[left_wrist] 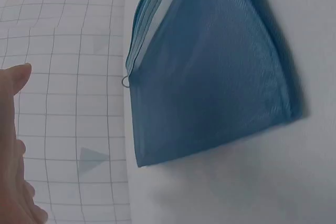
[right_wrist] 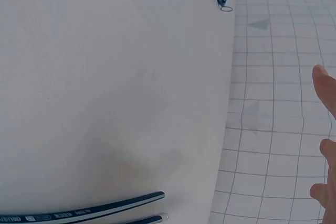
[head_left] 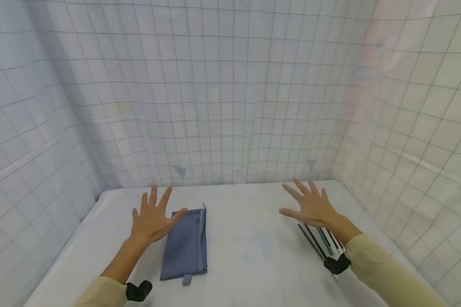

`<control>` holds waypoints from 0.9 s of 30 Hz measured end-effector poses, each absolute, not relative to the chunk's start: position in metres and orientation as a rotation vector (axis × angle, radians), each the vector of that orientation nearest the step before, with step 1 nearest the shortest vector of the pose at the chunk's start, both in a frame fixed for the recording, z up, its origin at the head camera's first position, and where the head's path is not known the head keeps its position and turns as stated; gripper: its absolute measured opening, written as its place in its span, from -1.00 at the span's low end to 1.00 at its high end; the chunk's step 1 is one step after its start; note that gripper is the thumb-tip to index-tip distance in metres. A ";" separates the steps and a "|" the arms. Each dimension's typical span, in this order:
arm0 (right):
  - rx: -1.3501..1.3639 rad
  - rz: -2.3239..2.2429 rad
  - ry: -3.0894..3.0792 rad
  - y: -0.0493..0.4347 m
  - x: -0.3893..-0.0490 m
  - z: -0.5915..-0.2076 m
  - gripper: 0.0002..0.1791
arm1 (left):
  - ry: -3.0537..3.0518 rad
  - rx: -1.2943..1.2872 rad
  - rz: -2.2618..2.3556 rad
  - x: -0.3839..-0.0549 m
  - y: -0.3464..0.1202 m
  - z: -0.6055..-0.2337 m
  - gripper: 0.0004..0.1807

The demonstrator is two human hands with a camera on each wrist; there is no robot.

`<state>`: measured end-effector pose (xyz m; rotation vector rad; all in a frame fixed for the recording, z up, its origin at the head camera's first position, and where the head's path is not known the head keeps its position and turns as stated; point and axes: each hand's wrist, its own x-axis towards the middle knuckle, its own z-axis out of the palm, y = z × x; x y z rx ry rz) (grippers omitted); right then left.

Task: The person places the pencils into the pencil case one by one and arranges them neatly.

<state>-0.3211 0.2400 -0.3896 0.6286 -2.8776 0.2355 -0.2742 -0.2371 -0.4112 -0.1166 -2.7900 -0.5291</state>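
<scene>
My left hand [head_left: 152, 221] hovers with fingers spread over the left edge of a blue zippered pouch [head_left: 184, 245]. The pouch lies flat on the white table, its zipper along the right side and a small ring at the far corner. In the left wrist view the same pouch [left_wrist: 210, 77] fills the middle, apart from the hand. My right hand [head_left: 309, 207] is held with fingers spread above several pens or pencils [head_left: 324, 241], partly hidden by the forearm. Two dark striped ones [right_wrist: 105, 208] show at the bottom of the right wrist view. Neither hand holds anything.
The white table [head_left: 246, 238] is enclosed by grid-patterned white cloth [head_left: 223, 94] at the back and both sides. Black straps with small mounts [head_left: 138, 291] sit at both wrists, below beige sleeves [head_left: 392, 273].
</scene>
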 end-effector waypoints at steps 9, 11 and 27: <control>0.681 0.605 -2.854 0.243 -0.310 -0.402 -0.10 | -2.887 -0.059 -0.893 -0.275 -0.207 -0.437 0.20; 0.682 0.673 -2.844 0.244 -0.308 -0.408 -0.14 | -2.888 -0.031 -0.950 -0.274 -0.201 -0.443 0.23; 0.510 0.765 -2.921 0.259 -0.297 -0.448 -0.28 | -2.884 0.138 -1.250 -0.262 -0.183 -0.459 0.30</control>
